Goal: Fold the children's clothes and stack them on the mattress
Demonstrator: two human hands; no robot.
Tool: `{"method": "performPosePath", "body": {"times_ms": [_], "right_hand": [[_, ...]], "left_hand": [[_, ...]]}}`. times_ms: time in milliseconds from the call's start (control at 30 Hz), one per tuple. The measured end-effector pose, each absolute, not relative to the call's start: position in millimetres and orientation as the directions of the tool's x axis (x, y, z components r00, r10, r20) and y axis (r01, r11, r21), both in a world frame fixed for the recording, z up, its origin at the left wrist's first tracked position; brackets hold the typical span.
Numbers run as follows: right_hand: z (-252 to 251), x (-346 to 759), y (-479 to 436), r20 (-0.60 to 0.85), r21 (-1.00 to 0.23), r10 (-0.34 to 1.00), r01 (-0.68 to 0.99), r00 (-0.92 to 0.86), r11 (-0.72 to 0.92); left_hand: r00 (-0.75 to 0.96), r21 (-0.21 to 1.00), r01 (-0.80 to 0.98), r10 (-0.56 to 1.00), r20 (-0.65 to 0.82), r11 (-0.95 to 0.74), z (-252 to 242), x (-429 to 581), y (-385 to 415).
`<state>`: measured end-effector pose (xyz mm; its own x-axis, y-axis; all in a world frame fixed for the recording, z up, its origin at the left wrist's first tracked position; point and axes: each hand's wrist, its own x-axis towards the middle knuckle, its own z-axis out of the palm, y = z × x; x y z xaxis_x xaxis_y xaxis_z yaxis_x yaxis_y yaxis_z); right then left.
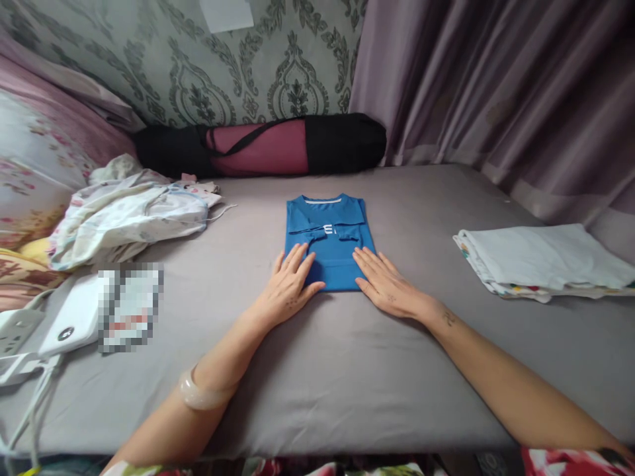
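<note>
A blue shirt point(330, 254) lies folded on the grey sheet, its neckline with a white strip at the far end and its sleeves folded inward over the front. Part of a white print shows between the sleeves. My left hand point(292, 284) rests flat on the shirt's near left corner, fingers spread a little. On the near right corner lies my right hand point(387, 284), also flat with its fingers stretched out. Neither hand grips the cloth. The fingertips point away from me, and both palms are down.
Folded white cloths point(546, 258) lie at the right. Crumpled light clothes point(139, 211) are at the left, behind a white power bank point(79, 317), a power strip point(17, 330) and cables. A long black and maroon bag point(268, 147) lies along the wall, beside purple curtains point(436, 79).
</note>
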<state>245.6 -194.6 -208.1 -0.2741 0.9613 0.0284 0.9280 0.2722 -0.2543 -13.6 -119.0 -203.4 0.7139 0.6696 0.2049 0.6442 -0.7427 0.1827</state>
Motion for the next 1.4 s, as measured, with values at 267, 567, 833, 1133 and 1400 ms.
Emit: {"method": "performPosePath", "body": {"times_ms": [267,567,833,1133,1400], "right_hand": [[-196.3,237.8,-200.1,0.144,-0.28,0.923,0.88,-0.356,0.383],[-207.8,233.3,-196.2,0.236,-0.327,0.905,0.848,-0.354,0.417],[-214.1,251.9,-191.1,0.27,-0.333,0.906,0.851,-0.326,0.406],[-210.9,260.9,-192.4,0.272,-0.325,0.9,0.848,-0.34,0.418],[-176.6,262.4,-207.6,0.228,-0.315,0.872,0.814,-0.433,0.487]], "left_hand": [[0.856,0.19,0.422,0.458,0.24,-0.887,-196.5,-12.7,-120.1],[0.8,0.172,0.473,0.504,0.325,-0.864,-194.5,-5.5,-123.7],[0.843,0.094,0.462,0.47,0.26,-0.882,-197.0,-16.1,-117.2],[0.818,0.104,0.54,0.55,0.169,-0.835,-190.7,-36.7,-103.0],[0.862,0.151,0.447,0.469,0.19,-0.882,-157.5,-50.3,-111.5]]}}
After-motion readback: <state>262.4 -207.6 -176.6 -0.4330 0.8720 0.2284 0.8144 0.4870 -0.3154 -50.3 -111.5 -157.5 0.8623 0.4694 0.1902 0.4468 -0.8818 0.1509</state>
